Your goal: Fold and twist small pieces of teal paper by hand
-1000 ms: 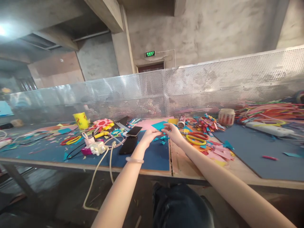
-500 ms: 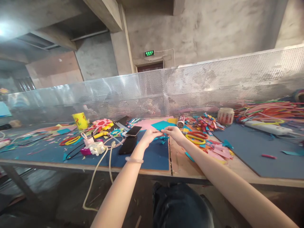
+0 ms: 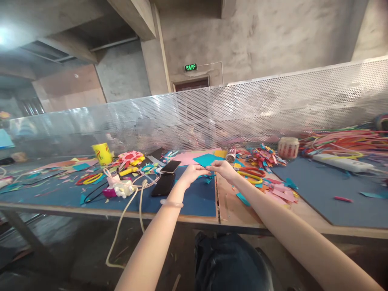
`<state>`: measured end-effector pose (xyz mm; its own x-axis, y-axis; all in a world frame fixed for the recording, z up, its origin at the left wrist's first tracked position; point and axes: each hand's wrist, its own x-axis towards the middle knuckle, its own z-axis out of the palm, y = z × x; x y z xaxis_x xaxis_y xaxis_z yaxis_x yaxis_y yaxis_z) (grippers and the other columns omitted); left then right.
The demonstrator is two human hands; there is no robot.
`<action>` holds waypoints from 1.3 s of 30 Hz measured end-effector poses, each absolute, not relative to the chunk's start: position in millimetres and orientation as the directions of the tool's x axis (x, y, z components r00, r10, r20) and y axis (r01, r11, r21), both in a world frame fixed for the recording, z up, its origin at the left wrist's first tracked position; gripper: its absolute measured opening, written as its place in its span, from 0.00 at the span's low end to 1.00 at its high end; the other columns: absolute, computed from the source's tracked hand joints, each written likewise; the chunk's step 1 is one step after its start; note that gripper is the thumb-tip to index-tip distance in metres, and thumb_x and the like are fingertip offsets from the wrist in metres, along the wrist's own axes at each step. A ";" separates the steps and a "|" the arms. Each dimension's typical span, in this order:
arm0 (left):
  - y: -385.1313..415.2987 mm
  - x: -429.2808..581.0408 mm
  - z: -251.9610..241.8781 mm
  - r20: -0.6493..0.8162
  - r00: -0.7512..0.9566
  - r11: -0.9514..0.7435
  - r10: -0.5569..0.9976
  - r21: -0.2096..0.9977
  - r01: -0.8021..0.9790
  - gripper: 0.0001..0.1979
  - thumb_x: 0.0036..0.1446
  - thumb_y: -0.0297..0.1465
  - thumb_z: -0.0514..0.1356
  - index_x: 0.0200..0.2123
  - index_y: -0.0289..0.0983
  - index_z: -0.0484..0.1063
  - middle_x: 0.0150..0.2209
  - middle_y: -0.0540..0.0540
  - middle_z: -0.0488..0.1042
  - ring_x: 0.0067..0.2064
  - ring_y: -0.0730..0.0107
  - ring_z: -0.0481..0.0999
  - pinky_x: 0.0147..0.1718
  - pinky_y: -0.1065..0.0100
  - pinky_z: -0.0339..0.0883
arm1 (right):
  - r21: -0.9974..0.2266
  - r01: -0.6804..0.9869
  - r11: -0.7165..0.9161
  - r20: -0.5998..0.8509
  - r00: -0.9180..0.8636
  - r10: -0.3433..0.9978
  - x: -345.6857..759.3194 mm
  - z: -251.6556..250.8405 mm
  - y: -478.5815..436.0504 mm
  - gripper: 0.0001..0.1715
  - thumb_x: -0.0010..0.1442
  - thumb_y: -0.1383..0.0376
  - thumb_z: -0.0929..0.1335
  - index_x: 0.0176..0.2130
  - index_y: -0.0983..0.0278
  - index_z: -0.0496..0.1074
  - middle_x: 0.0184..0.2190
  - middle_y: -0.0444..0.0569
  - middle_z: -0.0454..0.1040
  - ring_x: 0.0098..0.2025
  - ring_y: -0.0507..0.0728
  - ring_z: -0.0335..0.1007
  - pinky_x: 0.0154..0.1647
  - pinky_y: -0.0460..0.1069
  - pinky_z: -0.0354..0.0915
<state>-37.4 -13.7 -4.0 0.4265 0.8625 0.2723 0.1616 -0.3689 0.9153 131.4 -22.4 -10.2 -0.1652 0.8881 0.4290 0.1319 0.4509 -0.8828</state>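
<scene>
My left hand (image 3: 192, 175) and my right hand (image 3: 224, 170) meet fingertip to fingertip above the blue mat (image 3: 197, 204). Both are closed in a pinch on a small piece of blue paper (image 3: 208, 178), which is partly hidden by the fingers. Just beyond them, a larger sheet of blue paper (image 3: 206, 159) lies over pink paper (image 3: 183, 158). Left of my left hand are two dark phones, one (image 3: 163, 186) nearer and one (image 3: 171, 166) farther back. Yellow-handled scissors (image 3: 251, 175) rest to the right of my right hand.
A yellow cup (image 3: 102, 154), a cable with a charger (image 3: 121, 188) and more scissors (image 3: 89, 179) are on the left. Rightward stand a small can (image 3: 230, 154), a jar (image 3: 287, 148), paper scraps (image 3: 280, 192) and a white power strip (image 3: 342, 163). Perforated metal (image 3: 242, 115) closes off the back.
My fingers have shifted slightly around the small blue paper, and my right hand has edged a little. The things on the table look the same.
</scene>
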 end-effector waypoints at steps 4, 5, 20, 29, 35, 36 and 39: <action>-20.7 -34.3 -0.9 0.254 0.419 -0.358 0.872 0.914 0.192 0.09 0.41 0.34 0.63 0.26 0.34 0.75 0.29 0.43 0.77 0.38 0.64 0.73 0.42 0.66 0.62 | -0.871 0.149 0.468 0.451 -0.136 0.882 130.1 -8.2 -25.2 0.20 0.39 0.52 0.71 0.18 0.66 0.67 0.19 0.42 0.65 0.25 0.50 0.59 0.28 0.46 0.54; -22.6 -33.3 -0.1 0.249 0.429 -0.358 0.868 0.913 0.196 0.09 0.42 0.34 0.63 0.26 0.34 0.75 0.30 0.43 0.77 0.38 0.64 0.73 0.42 0.66 0.62 | -0.870 0.156 0.467 0.452 -0.125 0.883 130.0 -8.0 -25.5 0.20 0.38 0.52 0.71 0.18 0.66 0.66 0.19 0.42 0.65 0.24 0.50 0.59 0.28 0.46 0.54; -19.3 -33.1 -3.7 0.250 0.345 -0.327 0.905 0.926 0.189 0.21 0.34 0.35 0.68 0.34 0.33 0.72 0.24 0.47 0.74 0.31 0.66 0.73 0.34 0.66 0.62 | -0.851 0.250 0.462 0.426 -0.186 0.885 139.2 -8.3 -21.6 0.25 0.51 0.49 0.62 0.30 0.66 0.74 0.28 0.49 0.73 0.32 0.54 0.65 0.35 0.48 0.59; -34.0 -31.5 6.9 0.232 0.328 -0.307 0.916 0.931 0.199 0.13 0.33 0.33 0.68 0.25 0.33 0.75 0.25 0.45 0.75 0.30 0.69 0.70 0.28 0.70 0.59 | -0.598 0.473 0.647 0.592 -0.283 0.754 142.2 -4.3 -21.4 0.11 0.50 0.59 0.66 0.28 0.65 0.74 0.29 0.47 0.72 0.33 0.53 0.66 0.35 0.48 0.60; -24.9 -36.0 0.3 0.166 0.371 -0.252 0.914 0.948 0.196 0.16 0.40 0.37 0.63 0.34 0.34 0.74 0.34 0.43 0.76 0.37 0.66 0.71 0.30 0.70 0.57 | -0.476 0.563 0.675 0.701 -0.221 0.678 136.2 -11.3 -18.7 0.08 0.51 0.64 0.65 0.26 0.65 0.71 0.27 0.46 0.69 0.31 0.52 0.65 0.35 0.48 0.59; -22.3 -36.5 -1.5 0.148 0.365 -0.227 0.919 0.956 0.185 0.17 0.41 0.37 0.63 0.35 0.34 0.74 0.35 0.42 0.75 0.39 0.65 0.71 0.31 0.70 0.58 | -0.430 0.599 0.676 0.730 -0.210 0.650 134.4 -12.6 -18.4 0.08 0.52 0.65 0.65 0.25 0.65 0.71 0.27 0.46 0.69 0.30 0.52 0.65 0.36 0.49 0.58; -14.4 -36.7 -6.4 0.126 0.312 -0.176 0.942 0.975 0.139 0.15 0.41 0.36 0.62 0.34 0.35 0.74 0.35 0.43 0.76 0.39 0.64 0.72 0.32 0.69 0.58 | -0.261 0.698 0.667 0.812 -0.214 0.542 128.8 -15.5 -19.1 0.09 0.54 0.65 0.64 0.27 0.64 0.71 0.28 0.46 0.69 0.31 0.52 0.64 0.39 0.51 0.54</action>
<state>-36.7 -14.4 -6.4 0.3116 0.9418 0.1260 0.1388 -0.1763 0.9745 128.8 -19.1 -15.5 -0.2144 0.5422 0.8124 0.6981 0.6668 -0.2608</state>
